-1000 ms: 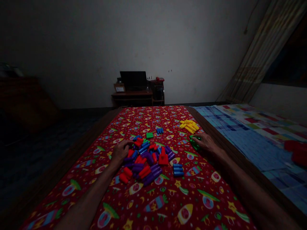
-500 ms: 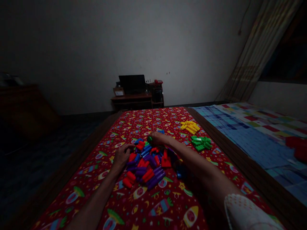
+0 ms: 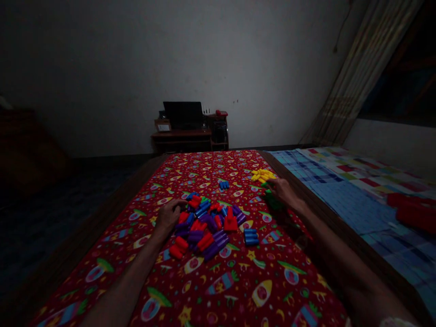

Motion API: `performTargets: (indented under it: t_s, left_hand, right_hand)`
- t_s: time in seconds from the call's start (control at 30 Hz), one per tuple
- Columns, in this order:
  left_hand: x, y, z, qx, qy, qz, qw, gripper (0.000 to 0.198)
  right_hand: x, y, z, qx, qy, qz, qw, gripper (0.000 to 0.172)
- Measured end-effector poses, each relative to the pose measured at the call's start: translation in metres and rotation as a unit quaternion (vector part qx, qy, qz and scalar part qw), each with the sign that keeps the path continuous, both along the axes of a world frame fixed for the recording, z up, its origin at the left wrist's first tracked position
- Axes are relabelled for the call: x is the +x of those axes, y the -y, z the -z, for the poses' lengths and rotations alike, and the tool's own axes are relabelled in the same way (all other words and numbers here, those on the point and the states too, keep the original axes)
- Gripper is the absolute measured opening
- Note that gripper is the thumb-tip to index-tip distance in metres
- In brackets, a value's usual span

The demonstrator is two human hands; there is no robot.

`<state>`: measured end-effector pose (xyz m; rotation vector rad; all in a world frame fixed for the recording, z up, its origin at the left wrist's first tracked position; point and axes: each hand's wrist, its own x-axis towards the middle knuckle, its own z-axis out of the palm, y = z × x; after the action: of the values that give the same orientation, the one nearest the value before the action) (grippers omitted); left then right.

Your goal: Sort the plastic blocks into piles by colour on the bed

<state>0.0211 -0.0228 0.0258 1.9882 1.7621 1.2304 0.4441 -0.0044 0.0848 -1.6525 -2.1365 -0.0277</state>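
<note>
Fingers of my right hand seem to pinch a green block by the green pile, close to the right edge of the red cloth. I think this is the putting-down part, so it calls for opening that grip softly. The yellow blocks sit just on the far side, easy to bump, and my hand hides some green ones. My left hand curves at the left of the mixed pile, finger and thumb a bit apart; I can't tell if it touches a block. One near blue block and one far blue block lie alone.
</note>
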Motion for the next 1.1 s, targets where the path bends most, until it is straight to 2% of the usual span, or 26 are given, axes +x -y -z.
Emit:
performTargets:
  t_s: [0.07, 0.17, 0.3, 0.4, 0.5, 0.63, 0.77, 0.87, 0.97, 1.1]
  left_hand:
    - [0.0, -0.001, 0.0, 0.001, -0.007, -0.001, 1.0, 0.033]
    - [0.0, -0.001, 0.0, 0.006, -0.01, 0.001, 1.0, 0.034]
    - [0.0, -0.001, 0.0, 0.015, -0.016, 0.006, 1.0, 0.033]
    - [-0.001, -0.001, 0.0, 0.015, -0.016, 0.009, 1.0, 0.032]
    - [0.0, -0.001, 0.001, 0.015, -0.008, 0.009, 1.0, 0.033]
    - [0.001, 0.0, 0.001, 0.017, -0.005, 0.012, 1.0, 0.032]
    - [0.002, 0.004, -0.002, 0.007, 0.0, 0.014, 1.0, 0.033]
    - [0.002, 0.006, -0.002, 0.004, -0.001, 0.012, 1.0, 0.033]
    - [0.001, 0.005, -0.001, 0.008, -0.004, 0.009, 1.0, 0.034]
    - [0.001, 0.003, 0.001, 0.012, 0.006, 0.009, 1.0, 0.034]
  right_hand:
    - [0.026, 0.008, 0.001, -0.002, 0.019, 0.047, 0.999, 0.029]
    - [0.043, 0.019, 0.009, -0.014, 0.044, 0.051, 0.998, 0.03]
    - [0.044, 0.028, 0.018, -0.004, 0.024, 0.027, 0.999, 0.035]
    - [0.034, 0.027, 0.013, 0.043, -0.013, 0.014, 0.999, 0.038]
    - [0.005, 0.019, 0.0, 0.045, -0.017, -0.025, 0.999, 0.037]
    - [-0.071, 0.001, -0.011, 0.002, 0.013, -0.129, 0.992, 0.03]
    - [-0.16, -0.019, -0.007, -0.059, 0.025, -0.231, 0.971, 0.023]
    - [-0.207, -0.033, -0.001, -0.15, -0.004, -0.294, 0.944, 0.033]
    - [-0.228, -0.043, 0.003, -0.234, -0.014, -0.323, 0.917, 0.031]
    - [-0.221, -0.047, 0.009, -0.255, -0.015, -0.319, 0.912, 0.02]
